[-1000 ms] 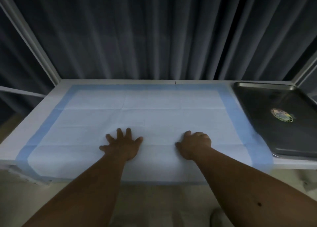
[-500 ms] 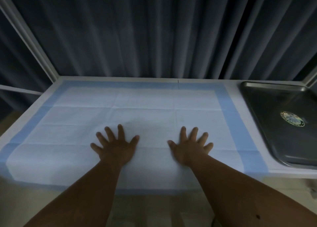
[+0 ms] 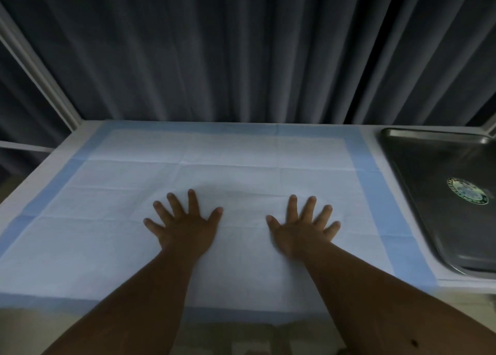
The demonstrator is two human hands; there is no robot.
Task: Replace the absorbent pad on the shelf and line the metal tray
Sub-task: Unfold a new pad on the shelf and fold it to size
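Absorbent pad, white centre with blue border, lies spread flat on the white shelf, covers most of it, near edge hangs a little over the front. Fold creases visible across pad. Left hand palm down on the pad, fingers straight and splayed, released, gripping nothing. Right hand same: flat on pad, fingers spread, released, nothing held. Hands side by side near pad's middle, toward the front, apart from each other, both bare forearms reaching in from the bottom of view. Slight blur on right hand near wrist. Metal tray sits on the shelf at right, just beside pad's right blue border; touching or not, cannot tell. Tray unlined, bare metal, round green-rimmed sticker on its floor, text unreadable. Tray's right part cut off by frame edge. Dark pleated curtain hangs behind the shelf. White frame post slants at back left corner
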